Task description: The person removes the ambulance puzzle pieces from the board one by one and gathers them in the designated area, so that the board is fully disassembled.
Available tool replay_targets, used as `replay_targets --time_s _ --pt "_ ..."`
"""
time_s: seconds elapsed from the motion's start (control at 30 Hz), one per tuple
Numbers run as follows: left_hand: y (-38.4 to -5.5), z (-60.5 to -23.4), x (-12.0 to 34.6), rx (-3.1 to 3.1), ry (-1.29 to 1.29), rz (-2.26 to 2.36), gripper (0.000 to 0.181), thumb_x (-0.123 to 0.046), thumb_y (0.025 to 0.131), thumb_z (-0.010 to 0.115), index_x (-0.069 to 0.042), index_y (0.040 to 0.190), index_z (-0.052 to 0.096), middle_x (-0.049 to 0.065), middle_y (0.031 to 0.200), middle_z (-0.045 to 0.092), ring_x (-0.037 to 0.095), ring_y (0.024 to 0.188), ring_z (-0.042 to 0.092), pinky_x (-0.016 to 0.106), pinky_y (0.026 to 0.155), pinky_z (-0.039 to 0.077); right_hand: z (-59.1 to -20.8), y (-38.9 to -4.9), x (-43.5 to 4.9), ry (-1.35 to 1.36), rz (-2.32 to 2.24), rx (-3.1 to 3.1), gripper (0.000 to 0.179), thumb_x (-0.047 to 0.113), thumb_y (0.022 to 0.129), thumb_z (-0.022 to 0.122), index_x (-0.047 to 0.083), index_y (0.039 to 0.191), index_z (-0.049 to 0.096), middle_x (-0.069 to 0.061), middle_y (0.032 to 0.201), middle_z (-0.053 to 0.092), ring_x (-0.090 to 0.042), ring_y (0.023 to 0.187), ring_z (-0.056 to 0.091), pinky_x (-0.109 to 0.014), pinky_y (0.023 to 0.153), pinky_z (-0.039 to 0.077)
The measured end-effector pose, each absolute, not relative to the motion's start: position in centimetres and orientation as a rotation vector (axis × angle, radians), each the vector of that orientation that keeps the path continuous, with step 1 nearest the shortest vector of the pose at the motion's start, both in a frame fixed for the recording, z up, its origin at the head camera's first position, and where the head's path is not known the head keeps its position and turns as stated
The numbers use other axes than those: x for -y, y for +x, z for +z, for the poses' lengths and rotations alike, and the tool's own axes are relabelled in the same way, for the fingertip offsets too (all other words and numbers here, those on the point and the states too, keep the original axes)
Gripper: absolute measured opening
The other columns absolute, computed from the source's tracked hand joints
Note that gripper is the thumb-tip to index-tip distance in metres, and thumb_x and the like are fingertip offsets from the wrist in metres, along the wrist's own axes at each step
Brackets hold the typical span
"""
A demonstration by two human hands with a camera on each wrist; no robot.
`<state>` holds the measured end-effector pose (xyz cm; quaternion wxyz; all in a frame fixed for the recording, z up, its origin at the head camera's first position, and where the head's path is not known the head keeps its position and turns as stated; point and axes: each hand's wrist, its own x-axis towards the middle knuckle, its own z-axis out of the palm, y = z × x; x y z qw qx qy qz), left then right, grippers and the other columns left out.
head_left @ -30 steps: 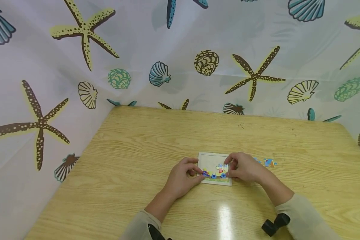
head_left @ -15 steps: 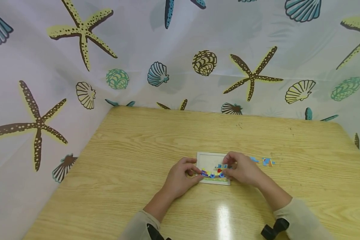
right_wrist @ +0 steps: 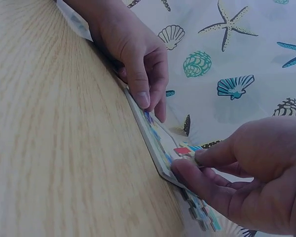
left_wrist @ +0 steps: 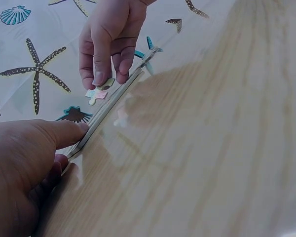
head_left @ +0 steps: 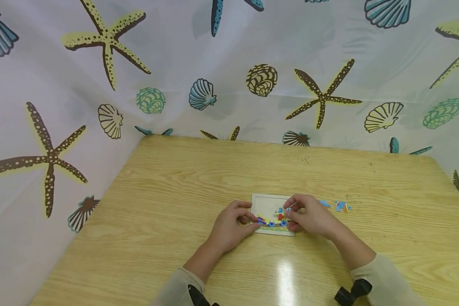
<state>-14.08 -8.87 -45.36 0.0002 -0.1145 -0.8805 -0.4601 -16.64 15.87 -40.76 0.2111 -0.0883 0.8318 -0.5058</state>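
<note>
A shallow puzzle tray (head_left: pixel 267 205) lies on the table, its lower part filled with joined train-picture pieces and its upper part bare. My left hand (head_left: pixel 229 225) holds the tray at its left side, the thumb on the rim in the left wrist view. At the tray's right side, my right hand (head_left: pixel 311 214) pinches a small jigsaw piece (right_wrist: pixel 182 150) with red and yellow on it between thumb and fingers. The piece is low over the tray beside the placed ones, and my fingers partly hide it.
Loose blue and orange jigsaw pieces (head_left: pixel 342 207) lie on the wood-grain table (head_left: pixel 176 187) to the right of the tray, partly behind my right hand. A white curtain (head_left: pixel 229 55) printed with starfish and shells stands along the back and left.
My right hand has shifted its fingers slightly at the tray's right side, with the thumb now higher on the piece. The left hand stays on the tray's left edge.
</note>
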Motion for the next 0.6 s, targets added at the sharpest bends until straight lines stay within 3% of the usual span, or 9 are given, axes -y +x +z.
replay_targets --time_s 0.6 --pt "-14.1 -45.5 8.8 2.753 -0.370 -1.449 0.006 -0.023 0.084 0.082 -0.019 0.084 0.076 0.003 0.130 0.062 0.009 0.085 0.059 0.023 0.076 0.049 -40.3 -16.1 -21.1 -0.250 -1.513 -2.262 0.031 0.010 0.098 0.063 -0.007 0.123 0.056 -0.016 0.102 0.056 -0.024 0.085 0.072 -0.033 0.076 0.060"
